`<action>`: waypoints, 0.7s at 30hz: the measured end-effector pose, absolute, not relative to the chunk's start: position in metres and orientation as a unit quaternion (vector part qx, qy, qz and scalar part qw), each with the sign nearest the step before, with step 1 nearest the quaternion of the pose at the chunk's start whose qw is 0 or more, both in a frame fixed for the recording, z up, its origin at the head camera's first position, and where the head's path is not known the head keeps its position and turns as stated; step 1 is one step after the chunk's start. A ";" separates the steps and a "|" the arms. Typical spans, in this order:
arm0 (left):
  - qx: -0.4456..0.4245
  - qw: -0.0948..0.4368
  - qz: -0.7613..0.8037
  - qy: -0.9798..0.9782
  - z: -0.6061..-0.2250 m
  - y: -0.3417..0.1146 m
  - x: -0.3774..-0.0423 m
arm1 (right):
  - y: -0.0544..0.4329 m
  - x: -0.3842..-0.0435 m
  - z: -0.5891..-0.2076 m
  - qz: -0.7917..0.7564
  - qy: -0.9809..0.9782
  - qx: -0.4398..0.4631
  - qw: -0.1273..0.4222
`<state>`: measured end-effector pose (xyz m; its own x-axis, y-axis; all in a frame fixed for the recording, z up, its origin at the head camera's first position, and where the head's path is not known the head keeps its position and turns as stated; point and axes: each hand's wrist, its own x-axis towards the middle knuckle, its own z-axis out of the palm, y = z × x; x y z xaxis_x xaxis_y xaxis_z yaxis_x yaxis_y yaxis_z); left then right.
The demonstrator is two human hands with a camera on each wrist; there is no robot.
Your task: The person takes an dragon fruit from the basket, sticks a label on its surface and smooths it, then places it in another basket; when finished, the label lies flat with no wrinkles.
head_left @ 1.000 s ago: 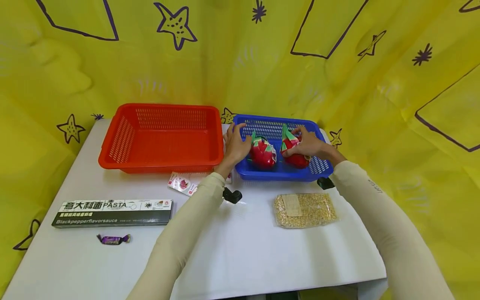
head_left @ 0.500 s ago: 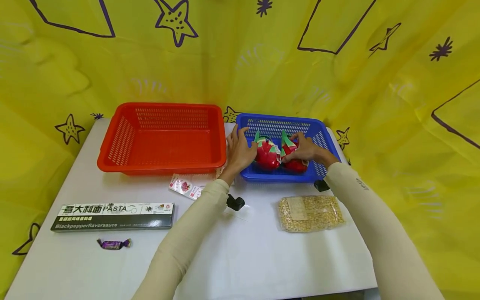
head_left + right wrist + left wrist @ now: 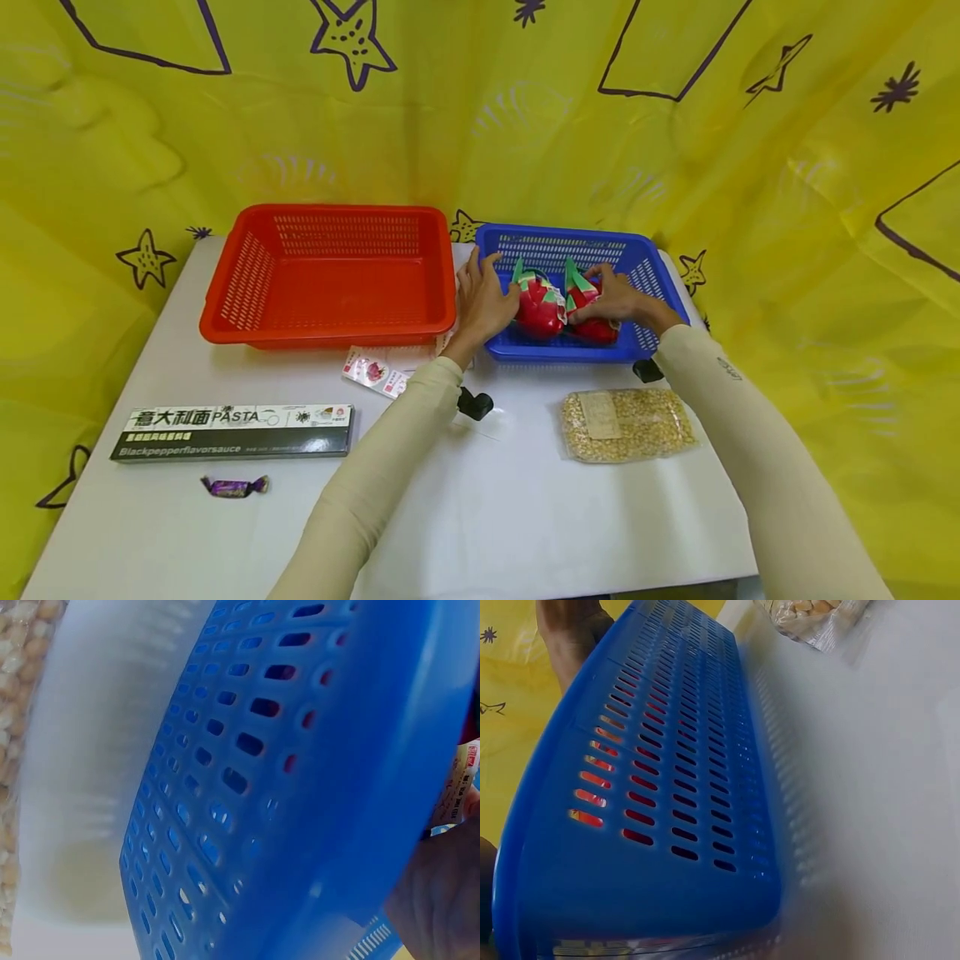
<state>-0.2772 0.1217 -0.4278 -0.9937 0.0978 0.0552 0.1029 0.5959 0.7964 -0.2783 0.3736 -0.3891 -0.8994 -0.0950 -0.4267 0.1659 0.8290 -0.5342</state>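
Observation:
Inside the blue basket (image 3: 600, 355) lie two red dragon-fruit-shaped packages with green leaf tips, side by side. My right hand (image 3: 618, 298) grips the right dragon-fruit package (image 3: 596, 331), thumb on its near side and fingers over its top. Reaching over the basket's left rim, my left hand (image 3: 483, 302) has its fingers spread, with one digit right at the left dragon-fruit package (image 3: 541, 310). Red shows through the basket wall's slots (image 3: 641, 799) in the left wrist view. In the right wrist view, part of my right hand (image 3: 442, 892) appears beyond the basket rim, beside a printed label.
A red basket (image 3: 330, 337) stands left of the blue one. Flat printed packets (image 3: 375, 372) lie before it, partly hidden by my left arm. A pasta box (image 3: 234, 432), a purple-wrapped candy (image 3: 235, 487) and a bag of corn kernels (image 3: 628, 425) lie nearer. A yellow curtain (image 3: 450, 125) hangs behind.
Within the blue basket the two dragon-fruit packages have come closer together, the right one moving left in my right hand. My left hand has stayed beside the left one. The head view has shifted slightly.

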 end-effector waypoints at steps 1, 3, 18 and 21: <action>-0.058 0.001 -0.445 -0.894 -0.428 0.122 -0.278 | 0.374 -0.279 -0.389 -0.295 0.929 0.020 0.224; -0.065 -0.007 -0.446 -0.893 -0.427 0.122 -0.278 | 0.378 -0.280 -0.390 -0.305 0.926 0.018 0.221; -0.217 -0.023 -0.448 -0.867 -0.395 0.103 -0.257 | 0.423 -0.268 -0.401 -0.303 0.935 0.045 0.181; -0.217 -0.015 -0.436 -0.874 -0.392 0.089 -0.259 | 0.421 -0.271 -0.393 -0.295 0.941 0.040 0.160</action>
